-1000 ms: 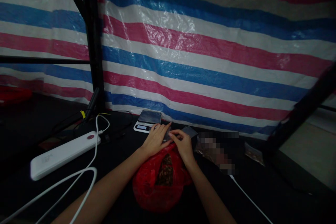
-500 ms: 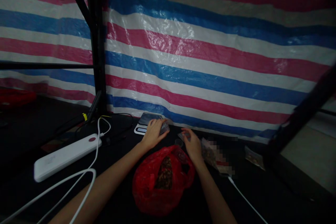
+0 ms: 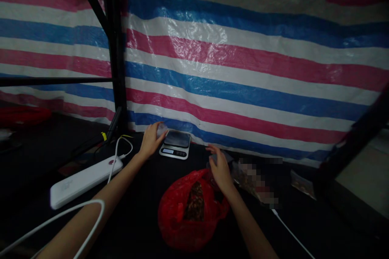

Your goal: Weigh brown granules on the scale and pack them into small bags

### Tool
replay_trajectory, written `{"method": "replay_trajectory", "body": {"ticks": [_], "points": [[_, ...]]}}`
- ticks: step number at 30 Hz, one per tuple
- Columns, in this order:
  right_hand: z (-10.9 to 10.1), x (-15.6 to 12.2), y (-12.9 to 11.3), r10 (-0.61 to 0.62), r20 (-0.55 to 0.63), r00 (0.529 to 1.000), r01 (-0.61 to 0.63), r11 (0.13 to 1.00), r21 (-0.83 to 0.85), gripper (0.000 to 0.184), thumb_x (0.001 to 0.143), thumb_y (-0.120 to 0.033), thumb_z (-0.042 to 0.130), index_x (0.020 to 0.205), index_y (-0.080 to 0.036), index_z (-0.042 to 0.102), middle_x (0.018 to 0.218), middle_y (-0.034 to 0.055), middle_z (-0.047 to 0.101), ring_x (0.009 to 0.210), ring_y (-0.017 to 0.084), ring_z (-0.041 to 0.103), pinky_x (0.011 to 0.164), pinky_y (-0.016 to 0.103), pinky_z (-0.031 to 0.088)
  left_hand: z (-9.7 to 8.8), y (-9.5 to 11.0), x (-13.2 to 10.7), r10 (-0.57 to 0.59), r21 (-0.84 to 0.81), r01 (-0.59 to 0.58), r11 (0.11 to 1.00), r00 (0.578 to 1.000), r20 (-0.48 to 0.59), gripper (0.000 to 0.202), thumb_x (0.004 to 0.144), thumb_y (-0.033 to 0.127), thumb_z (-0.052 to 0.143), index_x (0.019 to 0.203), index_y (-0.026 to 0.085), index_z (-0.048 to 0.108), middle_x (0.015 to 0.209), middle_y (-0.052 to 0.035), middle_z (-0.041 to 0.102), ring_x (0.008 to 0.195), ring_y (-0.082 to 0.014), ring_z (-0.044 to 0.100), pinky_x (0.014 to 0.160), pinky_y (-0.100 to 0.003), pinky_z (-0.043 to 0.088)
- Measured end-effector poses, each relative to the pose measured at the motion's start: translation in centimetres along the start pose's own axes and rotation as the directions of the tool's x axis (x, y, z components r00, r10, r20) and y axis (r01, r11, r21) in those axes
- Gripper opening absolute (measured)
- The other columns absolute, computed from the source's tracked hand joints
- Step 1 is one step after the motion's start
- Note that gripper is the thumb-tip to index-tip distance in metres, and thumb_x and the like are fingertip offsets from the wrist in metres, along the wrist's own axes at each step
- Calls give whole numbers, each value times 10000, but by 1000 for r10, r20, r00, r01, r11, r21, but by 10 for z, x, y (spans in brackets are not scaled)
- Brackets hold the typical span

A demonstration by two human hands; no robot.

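Note:
My left hand (image 3: 151, 139) reaches to the left of a small digital scale (image 3: 175, 143) and its fingers close on a small clear packet (image 3: 161, 130). My right hand (image 3: 219, 167) hovers just past a red plastic bag (image 3: 190, 209) of dark brown contents, fingers curled over a small flat grey thing (image 3: 223, 156) on the black table. What that grey thing is I cannot make out. The bag lies open between my forearms.
A white power strip (image 3: 85, 180) with white cables (image 3: 60, 215) lies at the left. A black frame post (image 3: 117, 54) stands before a striped red, white and blue tarp (image 3: 243, 60). Small filled packets (image 3: 302, 183) lie at the right, with a white cable (image 3: 291, 231) near them.
My left hand has moved left and away from over the scale, carrying the clear packet. My right hand has stayed near the bag's far side. The view shifted slightly left.

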State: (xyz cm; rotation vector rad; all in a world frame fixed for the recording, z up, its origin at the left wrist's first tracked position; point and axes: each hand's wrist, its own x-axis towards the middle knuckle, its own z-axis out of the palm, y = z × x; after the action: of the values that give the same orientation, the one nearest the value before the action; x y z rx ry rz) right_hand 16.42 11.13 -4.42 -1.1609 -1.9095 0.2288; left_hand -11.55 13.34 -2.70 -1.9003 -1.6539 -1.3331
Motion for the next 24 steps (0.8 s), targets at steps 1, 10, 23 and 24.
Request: {"method": "replay_trajectory", "body": {"ticks": [1,10,23,24], "points": [[4,0,-13,-43,50,998,44,999,-11,426,758,-110,347,1166,-217,406,1127,43,557,1066,169,463,908,342,329,-1,-5,-9,-48,-17,48,999,999,-17,392,828,407,416,1143,174,416,1055,-82,532,971,-230,488,857,-376,370],[51,13,-39,-120,447,886,262,927,-269,548,641,16,342,1151,-171,419,1187,70,535,1129,152,419,924,319,248,5,-2,-31,-151,-172,133,976,984,-95,367,832,380,423,1141,183,399,1029,-79,525,967,-220,499,853,-383,391],[62,17,-42,-63,523,850,289,886,-363,549,569,13,365,1085,-150,450,1134,99,558,1101,190,447,927,368,189,9,-5,-34,-120,-195,106,975,991,-60,394,836,344,433,1177,167,348,1031,-78,518,984,-204,487,874,-362,376],[62,19,-43,-52,533,845,289,882,-372,528,572,11,368,1068,-148,457,1101,105,576,1073,194,472,918,375,193,8,-5,-34,-123,-198,110,974,991,-52,391,837,345,430,1177,169,349,1024,-77,521,981,-205,489,871,-364,378]]}}
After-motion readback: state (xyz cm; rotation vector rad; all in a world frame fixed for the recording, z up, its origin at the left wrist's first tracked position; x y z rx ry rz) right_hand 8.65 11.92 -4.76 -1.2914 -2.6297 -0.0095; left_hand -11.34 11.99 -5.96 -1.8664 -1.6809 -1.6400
